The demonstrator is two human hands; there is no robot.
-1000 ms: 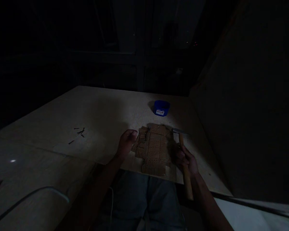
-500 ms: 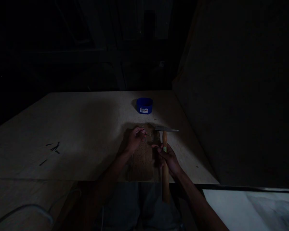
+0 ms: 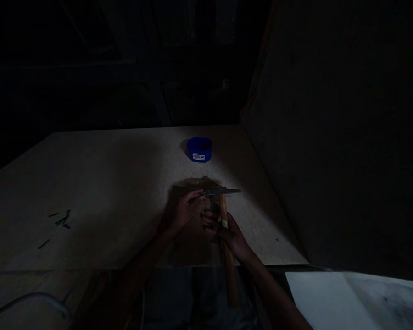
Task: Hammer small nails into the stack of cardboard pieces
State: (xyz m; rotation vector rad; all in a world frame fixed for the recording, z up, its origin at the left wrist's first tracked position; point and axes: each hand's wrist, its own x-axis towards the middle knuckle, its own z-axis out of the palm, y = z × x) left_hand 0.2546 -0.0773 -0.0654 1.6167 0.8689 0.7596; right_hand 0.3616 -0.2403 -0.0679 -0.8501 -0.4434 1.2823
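Note:
My right hand point(image 3: 231, 233) is wrapped round the wooden handle of a hammer point(image 3: 223, 206), its metal head level and close to my other hand's fingertips. Some of the right fingers stretch leftward past the handle. My left hand point(image 3: 186, 210) is pinched above a brown wooden board point(image 3: 192, 245), on what looks like a thin dark nail; in this dim light the nail itself barely shows. The board lies flat at the table's near edge, its surface pitted with small marks and largely in shadow.
Several dark nails point(image 3: 62, 221) lie scattered on the pale table point(image 3: 124, 183) to the left. A blue plastic tub point(image 3: 198, 151) with a white label stands behind the board. A tall dark panel point(image 3: 330, 160) borders the right side. A grey cable point(image 3: 30, 297) curves at lower left.
My right hand has brought the hammer leftward, so its head now sits beside the left fingertips. The camera view has shifted slightly, moving the tub and nails left in the picture.

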